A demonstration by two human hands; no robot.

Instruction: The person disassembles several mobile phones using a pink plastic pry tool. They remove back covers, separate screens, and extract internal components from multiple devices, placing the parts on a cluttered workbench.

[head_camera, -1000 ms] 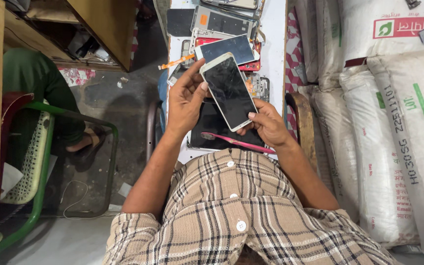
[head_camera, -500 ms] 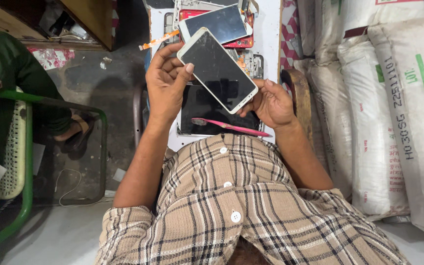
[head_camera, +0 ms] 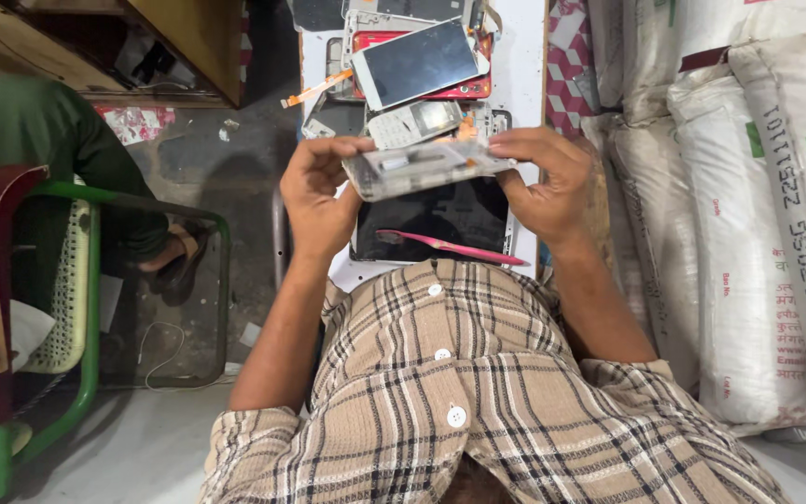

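Both hands, left hand [head_camera: 321,191] and right hand [head_camera: 545,179], are now gripping the phone [head_camera: 422,168] flipped edge-on (its dark screen earlier faced up), seemingly exposing its back.

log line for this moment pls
left hand + right hand: grip phone edge-on | below: pink toothbrush on dark mat

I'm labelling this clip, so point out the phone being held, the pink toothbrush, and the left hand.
phone [head_camera: 422,168], head view, middle of its edge-on body.
pink toothbrush [head_camera: 459,246], head view, mid-handle.
left hand [head_camera: 321,196], head view, back of the hand.
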